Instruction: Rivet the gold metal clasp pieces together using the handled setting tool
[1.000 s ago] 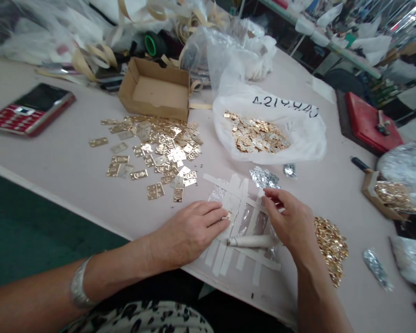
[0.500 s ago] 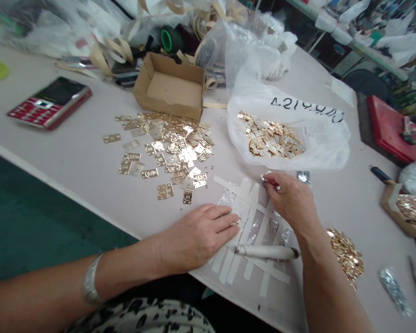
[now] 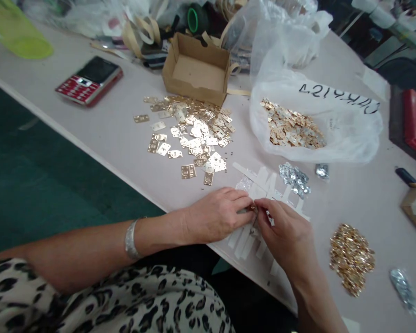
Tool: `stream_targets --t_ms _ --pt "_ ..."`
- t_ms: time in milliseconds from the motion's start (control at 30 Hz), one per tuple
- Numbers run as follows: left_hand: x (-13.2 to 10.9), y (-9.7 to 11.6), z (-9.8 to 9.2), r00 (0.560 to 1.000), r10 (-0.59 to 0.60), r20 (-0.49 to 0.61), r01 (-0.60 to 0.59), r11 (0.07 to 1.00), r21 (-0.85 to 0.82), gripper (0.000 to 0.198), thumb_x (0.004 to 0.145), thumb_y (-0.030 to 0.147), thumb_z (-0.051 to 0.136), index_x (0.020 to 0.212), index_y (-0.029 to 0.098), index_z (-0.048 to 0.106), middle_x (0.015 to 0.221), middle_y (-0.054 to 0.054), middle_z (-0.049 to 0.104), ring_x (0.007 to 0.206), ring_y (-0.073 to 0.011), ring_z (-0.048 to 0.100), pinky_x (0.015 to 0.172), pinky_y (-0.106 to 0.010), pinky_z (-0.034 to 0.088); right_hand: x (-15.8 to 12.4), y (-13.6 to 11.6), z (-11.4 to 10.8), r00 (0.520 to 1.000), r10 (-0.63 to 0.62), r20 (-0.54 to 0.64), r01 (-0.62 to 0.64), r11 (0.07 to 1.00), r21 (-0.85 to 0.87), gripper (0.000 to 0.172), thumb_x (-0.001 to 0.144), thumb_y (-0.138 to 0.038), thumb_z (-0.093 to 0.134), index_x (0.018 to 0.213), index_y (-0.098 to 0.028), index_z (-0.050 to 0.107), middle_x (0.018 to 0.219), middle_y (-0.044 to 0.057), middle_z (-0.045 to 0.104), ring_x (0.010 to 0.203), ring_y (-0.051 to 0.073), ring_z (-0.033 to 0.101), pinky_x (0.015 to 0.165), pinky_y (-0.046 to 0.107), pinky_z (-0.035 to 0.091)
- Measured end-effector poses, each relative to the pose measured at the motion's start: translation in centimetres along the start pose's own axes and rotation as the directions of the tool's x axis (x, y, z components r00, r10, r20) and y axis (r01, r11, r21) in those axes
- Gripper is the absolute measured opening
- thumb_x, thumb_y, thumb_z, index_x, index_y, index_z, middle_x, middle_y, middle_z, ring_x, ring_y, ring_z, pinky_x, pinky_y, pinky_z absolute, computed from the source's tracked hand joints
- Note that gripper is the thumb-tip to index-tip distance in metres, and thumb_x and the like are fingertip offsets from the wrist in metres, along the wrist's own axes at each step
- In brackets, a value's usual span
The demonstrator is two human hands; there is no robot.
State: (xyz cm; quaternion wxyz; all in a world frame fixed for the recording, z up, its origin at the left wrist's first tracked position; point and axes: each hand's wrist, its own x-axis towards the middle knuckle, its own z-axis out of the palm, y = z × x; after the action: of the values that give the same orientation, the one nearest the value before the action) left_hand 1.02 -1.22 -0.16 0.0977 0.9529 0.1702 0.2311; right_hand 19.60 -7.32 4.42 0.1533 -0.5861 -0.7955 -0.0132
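While the left hand (image 3: 217,215) and right hand (image 3: 284,236) meet over some white tape strips (image 3: 263,180), the right one pinches a tiny gold piece (image 3: 253,209) in its fingertips. Left fingers curl in right against it, but I can't tell if they're gripping too. Loose gold plates (image 3: 197,134) are scattered at 11 o'clock, with a cardboard box (image 3: 196,69) beyond them at 12. A white bag (image 3: 346,134) full of more plates sits at 1 o'clock, silver bits (image 3: 294,179) lie closer in at 1, and a gold heap (image 3: 351,259) is at 4. Phone (image 3: 88,81) way off at 10.
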Motion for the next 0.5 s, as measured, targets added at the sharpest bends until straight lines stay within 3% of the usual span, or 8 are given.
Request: stream_targets --t_ms 100,333,500 --pt "0.0 0.0 0.1 1.000 -0.007 0.024 0.008 1.000 -0.024 0.021 0.099 0.024 0.051 0.114 0.014 0.064 0.115 -0.011 0.064 0.112 -0.0227 0.058 0.096 -0.037 0.051 0.1 -0.3 0.3 1.000 -0.009 0.006 0.009 0.999 -0.054 0.014 0.089 -0.012 0.056 0.096 -0.019 0.066 0.083 0.001 0.071 0.074 0.016 0.066 0.069 0.028 0.046" --pt "-0.1 -0.3 0.3 1.000 0.008 0.029 -0.007 0.999 -0.051 0.019 0.099 0.023 0.051 0.105 0.014 0.065 0.111 -0.012 0.064 0.111 -0.0233 0.058 0.094 -0.038 0.051 0.2 -0.7 -0.2 0.992 0.049 0.117 -0.053 0.998 0.035 0.022 0.090 -0.015 0.054 0.109 -0.020 0.065 0.092 0.000 0.073 0.079 0.014 0.069 0.071 0.026 0.048" --pt "-0.2 -0.3 -0.1 0.999 0.030 0.034 -0.030 0.999 -0.019 0.017 0.098 0.022 0.051 0.105 0.014 0.065 0.114 -0.013 0.065 0.113 -0.0234 0.057 0.094 -0.037 0.051 0.8 0.3 -0.1 0.946 0.231 0.225 -0.281 0.933 0.225 0.016 0.086 -0.022 0.061 0.101 -0.023 0.067 0.085 -0.004 0.074 0.072 0.012 0.069 0.067 0.024 0.050"
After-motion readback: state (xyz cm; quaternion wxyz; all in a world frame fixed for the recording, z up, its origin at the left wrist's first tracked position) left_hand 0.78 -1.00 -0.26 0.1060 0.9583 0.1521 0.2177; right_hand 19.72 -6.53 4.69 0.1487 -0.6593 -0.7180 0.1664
